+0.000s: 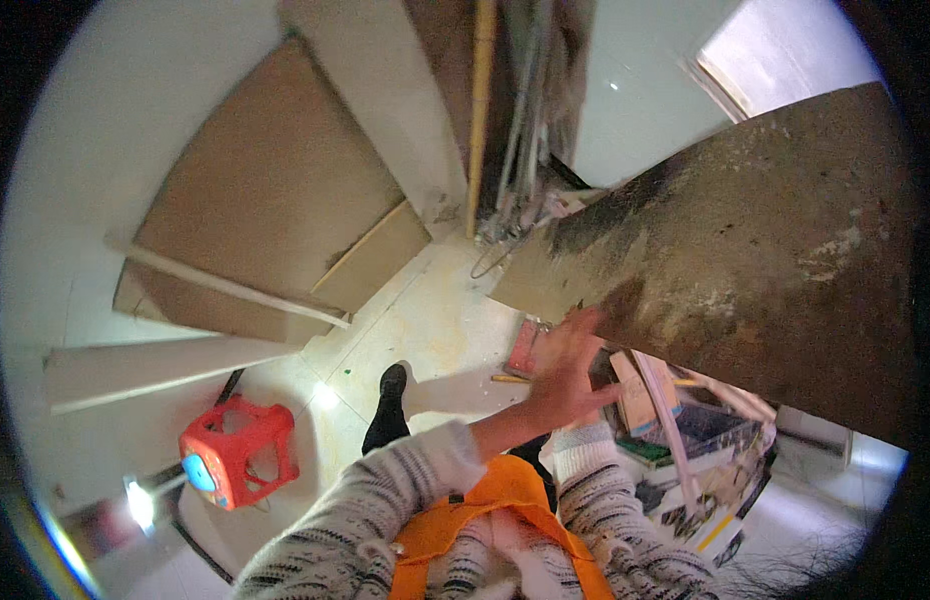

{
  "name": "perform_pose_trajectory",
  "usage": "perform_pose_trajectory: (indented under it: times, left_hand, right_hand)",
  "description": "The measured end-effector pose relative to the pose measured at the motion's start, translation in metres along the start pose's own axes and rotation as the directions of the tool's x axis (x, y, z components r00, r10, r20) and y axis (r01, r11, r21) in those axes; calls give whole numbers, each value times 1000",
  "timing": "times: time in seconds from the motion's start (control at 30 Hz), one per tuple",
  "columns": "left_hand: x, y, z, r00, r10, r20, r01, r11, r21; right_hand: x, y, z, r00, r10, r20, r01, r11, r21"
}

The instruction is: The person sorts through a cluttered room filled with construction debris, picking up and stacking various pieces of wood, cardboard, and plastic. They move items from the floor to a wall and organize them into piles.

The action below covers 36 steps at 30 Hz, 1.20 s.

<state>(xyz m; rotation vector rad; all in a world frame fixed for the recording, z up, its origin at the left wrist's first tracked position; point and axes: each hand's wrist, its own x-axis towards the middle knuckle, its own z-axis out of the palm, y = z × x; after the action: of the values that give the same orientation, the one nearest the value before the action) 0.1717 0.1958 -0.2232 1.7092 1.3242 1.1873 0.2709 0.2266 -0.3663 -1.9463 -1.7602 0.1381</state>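
Observation:
A large worn brown board [742, 255], stained and scuffed, leans across the right side. My left hand [570, 360] reaches over to its lower left edge, fingers spread against or just before the board; whether they press on it is unclear. My right hand [601, 420] is mostly hidden behind my left hand, only part of it showing above the knitted cuff, so its hold cannot be seen. Below the board's edge lies a red object [523, 346] on the floor. Beside my hands, a pale wooden block or box [637, 390] sits among piled odds and ends.
Brown panels [270, 180] lean on the wall at left, with a pale strip [240, 283] across them. A red plastic stool [240, 450] stands lower left. Long poles [481, 112] stand upright at top centre. A cluttered container [705, 465] is at right.

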Motion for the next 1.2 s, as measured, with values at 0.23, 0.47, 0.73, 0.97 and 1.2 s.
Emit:
perform_pose_trajectory:
  times: [0.23,0.47,0.73,0.97,1.2]
  left_hand:
    - [73,28,-29,970,19,-241,-10,999,38]
    - [85,-44,-123,793,-366,-487,271,928,-256]
    - [96,9,-286,545,-65,-836,-262,934,-244]
    - [67,-32,-351,413,-91,-906,-37,993,-116]
    - [45,-81,-439,469,8,-883,222,967,127]
  right_hand:
    - [41,-67,-19,943,-113,312,135,990,-48]
    - [3,-93,-22,828,-124,547,-249,792,557]
    - [-110,71,-57,721,23,693,-133,985,105]
    - [-157,90,-79,391,373,842,-470,867,-165]
    - [-143,69,-67,513,220,829,-421,907,20]
